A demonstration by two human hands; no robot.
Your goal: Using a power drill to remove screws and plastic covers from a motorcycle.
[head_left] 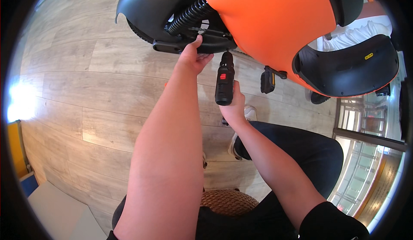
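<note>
My left hand point(195, 58) is at the black chain guard point(213, 44) low on an orange and black scooter-like bike point(266, 18) with pedals. Its thumb lies against the guard and its curled fingers are under the lower edge. My right hand point(234, 104) is wrapped round the handle of a black cordless drill point(225, 80) with a red switch on top. The drill points away from me, its tip at the guard's underside near the orange body. Whether the tip touches a screw is too small to tell.
A black coil shock absorber point(189, 16) and rear fender point(144, 9) stand above my left hand. The pedal point(267, 80) juts out right of the drill. A woven stool point(228, 201) is beneath me on the wood floor point(107, 89). A glass railing point(359, 171) is at right.
</note>
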